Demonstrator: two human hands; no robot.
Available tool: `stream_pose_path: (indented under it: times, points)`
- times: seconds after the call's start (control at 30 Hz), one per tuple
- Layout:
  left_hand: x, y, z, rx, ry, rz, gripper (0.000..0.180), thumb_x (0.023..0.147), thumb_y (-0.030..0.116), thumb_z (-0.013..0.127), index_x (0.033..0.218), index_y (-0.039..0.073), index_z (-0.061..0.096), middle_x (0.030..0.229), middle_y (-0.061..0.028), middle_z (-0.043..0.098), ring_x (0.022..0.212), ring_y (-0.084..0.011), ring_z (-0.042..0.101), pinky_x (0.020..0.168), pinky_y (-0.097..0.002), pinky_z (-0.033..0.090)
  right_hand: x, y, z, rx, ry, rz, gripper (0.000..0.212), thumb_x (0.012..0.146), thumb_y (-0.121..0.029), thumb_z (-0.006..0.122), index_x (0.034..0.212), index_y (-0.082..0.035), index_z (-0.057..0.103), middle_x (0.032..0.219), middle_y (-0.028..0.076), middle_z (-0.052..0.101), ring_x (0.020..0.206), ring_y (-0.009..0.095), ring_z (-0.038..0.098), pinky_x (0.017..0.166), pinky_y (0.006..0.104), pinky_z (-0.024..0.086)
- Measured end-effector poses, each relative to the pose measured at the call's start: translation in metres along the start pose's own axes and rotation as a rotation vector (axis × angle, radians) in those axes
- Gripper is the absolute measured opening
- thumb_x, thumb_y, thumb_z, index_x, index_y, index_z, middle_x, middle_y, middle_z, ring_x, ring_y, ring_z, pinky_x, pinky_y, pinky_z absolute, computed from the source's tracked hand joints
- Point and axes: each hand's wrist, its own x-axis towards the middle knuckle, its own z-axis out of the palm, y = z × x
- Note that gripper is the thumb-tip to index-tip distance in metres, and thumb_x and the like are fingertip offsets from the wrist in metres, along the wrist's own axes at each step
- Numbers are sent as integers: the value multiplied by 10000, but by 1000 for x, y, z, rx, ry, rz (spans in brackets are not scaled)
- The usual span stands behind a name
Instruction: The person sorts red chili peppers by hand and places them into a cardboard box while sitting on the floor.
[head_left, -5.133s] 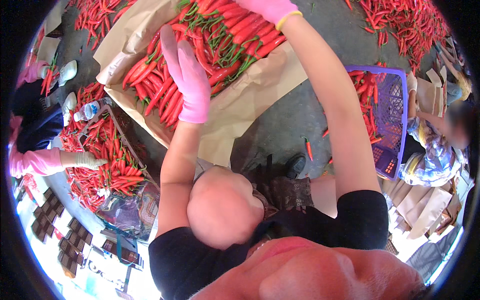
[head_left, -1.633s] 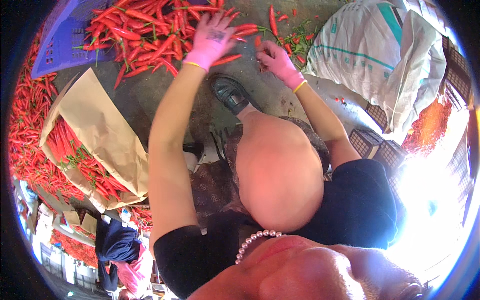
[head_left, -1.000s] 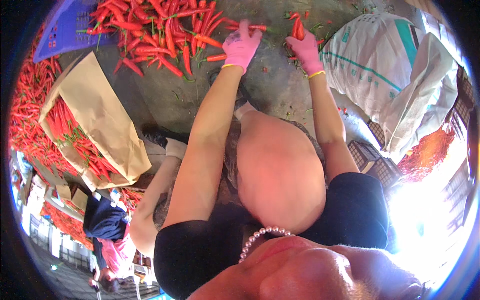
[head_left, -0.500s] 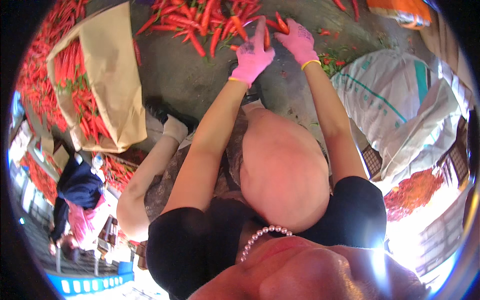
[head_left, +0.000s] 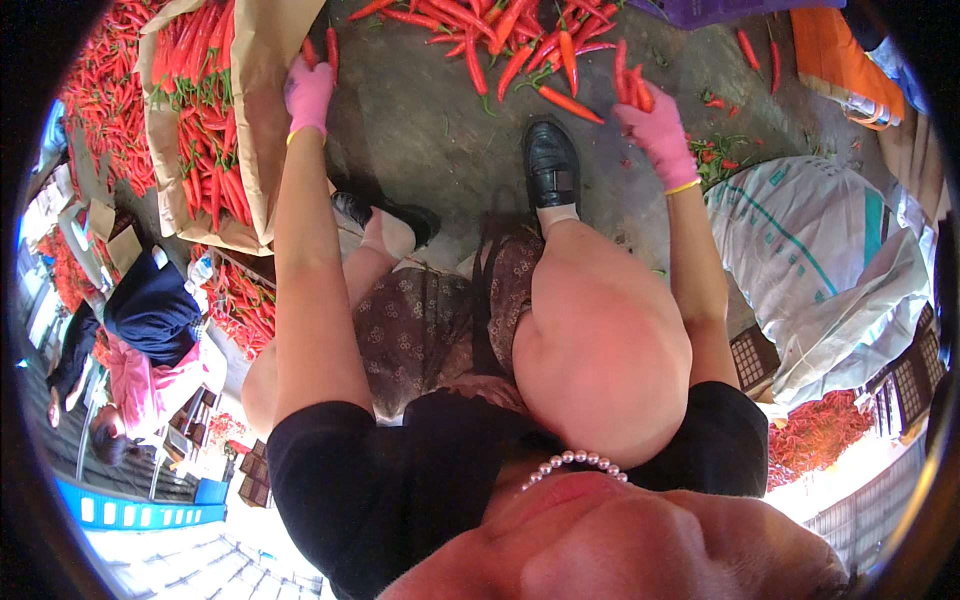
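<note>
My left hand (head_left: 308, 95), in a pink glove, is at the right edge of an open brown paper bag (head_left: 280, 110). Its fingers are closed around a red chili pepper (head_left: 308, 48) whose tip sticks out. Another red chili lies close beside it, seemingly on the floor. In the bag stand many red chilies (head_left: 213, 160) with green stems. My right hand (head_left: 658, 135), also gloved in pink, grips a few red chilies (head_left: 632, 88) pointing away from me. Just left of it spreads a loose heap of red chilies (head_left: 515, 40) on the dark floor.
A white woven sack (head_left: 800, 225) lies at the right, by green stem scraps (head_left: 722, 155). A purple crate (head_left: 720, 10) and an orange bag (head_left: 845, 65) stand at the far right. More chilies (head_left: 110, 110) cover the far left. Another person (head_left: 155, 330) works at the lower left.
My left hand has moved from the heap leftward to the paper bag. My right hand has drawn slightly right and nearer, now with chilies in it. The view has shifted.
</note>
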Motion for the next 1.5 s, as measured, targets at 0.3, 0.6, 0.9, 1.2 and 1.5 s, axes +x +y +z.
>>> stream_pose_path:
  times: [0.3,0.6,0.9,1.2,1.5]
  points:
    - [-51,37,44,-467,-506,-295,299,849,113,637,1130,20,595,963,-194,632,876,-394,638,843,-447,522,117,-144,203,-816,-196,-1015,386,822,-300,632,1124,-62,665,1136,146,642,1061,309,625,830,428,527]
    - [-18,-10,32,119,-403,837,471,793,50,667,1244,52,534,1233,-241,484,1091,-460,542,953,-450,481,124,-117,256,-1303,-354,-758,239,867,-210,578,1049,-70,643,1097,145,644,1052,312,626,858,437,518]
    - [-33,-20,9,-686,-693,-81,388,847,164,652,1169,5,506,945,-86,609,819,-215,639,760,-334,528,119,-145,160,-498,-129,-630,394,782,-59,605,1175,-29,587,1039,172,676,906,343,662,728,429,542]
    - [-19,33,3,-32,-411,220,439,830,274,631,1184,20,577,1052,-192,667,1004,-336,639,882,-412,494,108,-94,181,-1343,-403,-724,477,816,-118,594,1290,-88,560,1340,151,532,1171,320,569,972,415,481]
    - [-23,2,7,76,-87,906,379,801,161,635,1179,141,614,1054,-102,623,979,-293,617,831,-411,505,137,-148,180,-896,-99,-744,406,755,-134,615,1148,-35,625,1075,216,666,1002,388,634,847,434,521]
